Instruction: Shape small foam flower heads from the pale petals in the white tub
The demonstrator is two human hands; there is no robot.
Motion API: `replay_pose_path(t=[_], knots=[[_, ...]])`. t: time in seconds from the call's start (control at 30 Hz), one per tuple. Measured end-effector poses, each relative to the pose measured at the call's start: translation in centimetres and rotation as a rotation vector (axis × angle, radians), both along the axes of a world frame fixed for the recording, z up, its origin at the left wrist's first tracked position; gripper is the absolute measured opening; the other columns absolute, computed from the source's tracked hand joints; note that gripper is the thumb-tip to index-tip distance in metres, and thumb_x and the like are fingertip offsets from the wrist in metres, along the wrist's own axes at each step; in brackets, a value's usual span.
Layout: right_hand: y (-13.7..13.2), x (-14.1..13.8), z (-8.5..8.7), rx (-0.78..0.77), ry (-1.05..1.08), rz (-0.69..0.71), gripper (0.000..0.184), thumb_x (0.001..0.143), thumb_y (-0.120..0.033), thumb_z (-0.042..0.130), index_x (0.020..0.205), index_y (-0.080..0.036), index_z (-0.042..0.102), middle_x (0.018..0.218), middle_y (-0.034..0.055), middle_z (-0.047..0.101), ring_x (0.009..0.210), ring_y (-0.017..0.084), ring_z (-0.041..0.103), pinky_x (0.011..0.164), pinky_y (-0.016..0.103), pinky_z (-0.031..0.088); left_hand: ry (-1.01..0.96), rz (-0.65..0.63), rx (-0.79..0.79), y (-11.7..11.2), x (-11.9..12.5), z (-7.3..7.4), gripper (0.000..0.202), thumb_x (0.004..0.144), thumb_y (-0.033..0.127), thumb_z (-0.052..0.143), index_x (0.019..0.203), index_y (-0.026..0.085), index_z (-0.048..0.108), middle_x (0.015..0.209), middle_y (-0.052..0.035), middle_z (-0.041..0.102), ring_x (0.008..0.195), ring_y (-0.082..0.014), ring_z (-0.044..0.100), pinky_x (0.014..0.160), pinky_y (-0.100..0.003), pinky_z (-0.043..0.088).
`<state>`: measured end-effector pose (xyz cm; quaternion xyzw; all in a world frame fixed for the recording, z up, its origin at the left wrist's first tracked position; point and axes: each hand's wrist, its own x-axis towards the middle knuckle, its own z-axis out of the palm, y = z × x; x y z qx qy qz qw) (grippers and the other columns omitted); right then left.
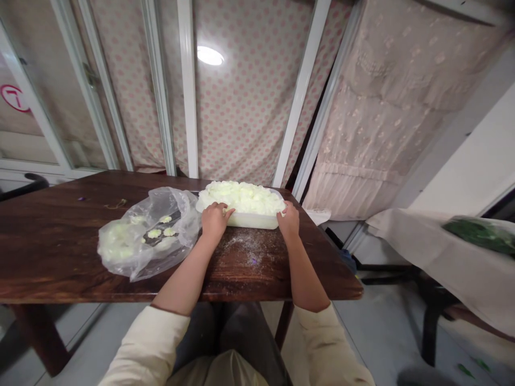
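A rectangular white plastic container (251, 221) stands near the table's far edge, heaped above its rim with pale yellow-green ruffled pieces (241, 197) whose kind I cannot make out. My left hand (214, 221) is closed on its near left corner, the thumb pointing inward along the front. At the near right corner my right hand (288, 220) grips the rim with bent fingers. Left of the container lies a crumpled clear plastic bag (139, 254) with several similar pale pieces inside. White grains or powder (245, 249) are scattered on the wood in front of the container.
The dark wooden table (60, 252) ends on the right near my right forearm. Behind it are framed panes with dotted curtains (245, 123). At far right, leafy greens (478, 233) rest on a cloth-covered surface (434, 252). A black chair arm (28, 185) shows at left.
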<state>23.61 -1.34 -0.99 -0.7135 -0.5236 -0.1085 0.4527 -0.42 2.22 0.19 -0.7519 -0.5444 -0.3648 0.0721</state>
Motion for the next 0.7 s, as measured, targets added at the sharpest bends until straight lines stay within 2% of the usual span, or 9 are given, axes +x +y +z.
replay_pose_path(t=[0.1, 0.2, 0.37, 0.53, 0.7], knots=[[0.09, -0.11, -0.17, 0.077, 0.055, -0.016, 0.049, 0.07, -0.021, 0.046, 0.118, -0.013, 0.042, 0.085, 0.0071, 0.052, 0.086, 0.023, 0.045, 0.082, 0.037, 0.037, -0.036, 0.057, 0.001, -0.11, 0.11, 0.1, 0.049, 0.084, 0.051, 0.034, 0.1, 0.015, 0.063, 0.092, -0.011, 0.062, 0.085, -0.0221, 0.058, 0.073, -0.03, 0.039], [0.13, -0.27, -0.25, 0.119, 0.052, -0.06, 0.047, 0.068, -0.018, 0.044, 0.115, -0.013, 0.041, 0.09, 0.0093, 0.049, 0.089, 0.024, 0.044, 0.087, 0.041, 0.035, -0.004, 0.074, 0.022, -0.25, 0.17, 0.2, 0.049, 0.088, 0.042, 0.024, 0.097, 0.015, 0.064, 0.087, -0.0107, 0.061, 0.083, -0.0215, 0.058, 0.072, -0.03, 0.039], [0.06, -0.26, -0.24, 0.215, 0.074, -0.134, 0.051, 0.065, -0.013, 0.043, 0.115, -0.011, 0.037, 0.1, 0.0129, 0.046, 0.095, 0.026, 0.043, 0.089, 0.045, 0.034, 0.022, 0.092, 0.053, -0.14, 0.12, 0.02, 0.037, 0.085, 0.029, 0.033, 0.104, 0.017, 0.062, 0.087, -0.0099, 0.058, 0.081, -0.0207, 0.057, 0.07, -0.03, 0.039], [0.05, 0.29, -0.26, 0.251, 0.164, -0.291, 0.051, 0.062, -0.01, 0.042, 0.113, -0.009, 0.036, 0.104, 0.0161, 0.044, 0.099, 0.029, 0.043, 0.09, 0.048, 0.033, 0.011, 0.144, 0.053, 0.13, 0.08, -0.19, 0.04, 0.084, 0.03, 0.035, 0.113, 0.014, 0.057, 0.092, -0.0129, 0.056, 0.084, -0.0226, 0.055, 0.072, -0.032, 0.039], [0.5, 0.42, -0.55, 0.217, 0.373, -0.292, 0.055, 0.061, -0.015, 0.047, 0.114, -0.013, 0.032, 0.108, 0.0173, 0.042, 0.103, 0.033, 0.042, 0.087, 0.053, 0.033, -0.014, 0.166, 0.073, 0.11, 0.13, -0.13, 0.047, 0.085, 0.028, 0.032, 0.125, 0.01, 0.047, 0.096, -0.0147, 0.054, 0.083, -0.0235, 0.056, 0.071, -0.033, 0.04]])
